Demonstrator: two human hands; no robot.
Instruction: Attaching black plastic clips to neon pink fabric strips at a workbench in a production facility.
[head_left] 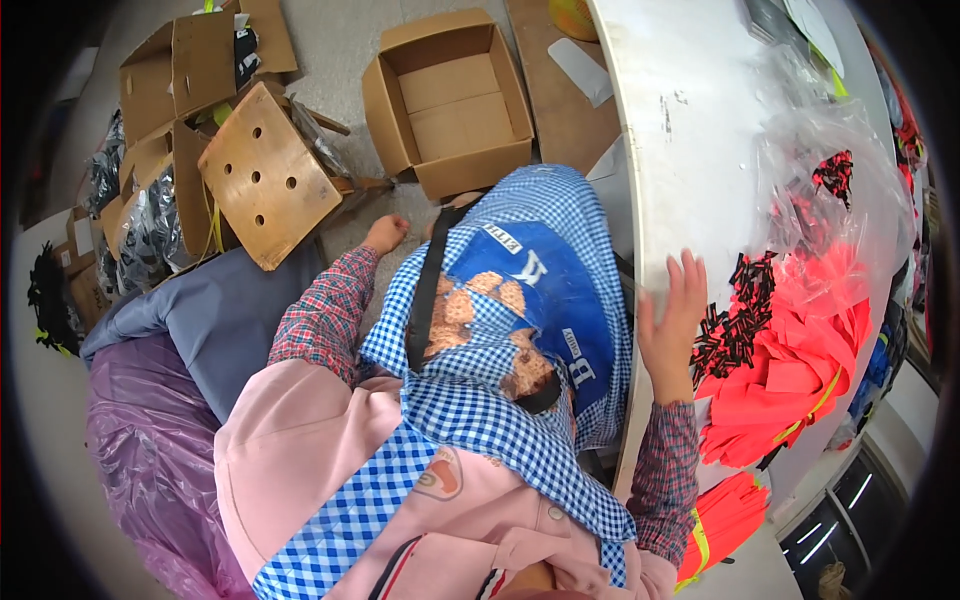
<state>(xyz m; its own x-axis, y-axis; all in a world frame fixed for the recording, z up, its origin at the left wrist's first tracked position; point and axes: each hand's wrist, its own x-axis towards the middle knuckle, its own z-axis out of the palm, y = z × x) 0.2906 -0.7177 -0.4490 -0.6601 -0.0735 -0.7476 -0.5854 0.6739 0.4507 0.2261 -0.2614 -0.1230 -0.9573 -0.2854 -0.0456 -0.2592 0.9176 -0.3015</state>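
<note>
Seen from the head camera, a worker in a checked apron braces the right hand, fingers spread and flat, on the white table's edge. Neon orange strips and black strips lie just beside it at 3 o'clock. The left hand hangs loosely curled, holding nothing, toward the stool at 10 o'clock. A slip of that palm could sweep the loose piles off the table.

Right hand flat on white table edge; left hand hanging free.
</note>
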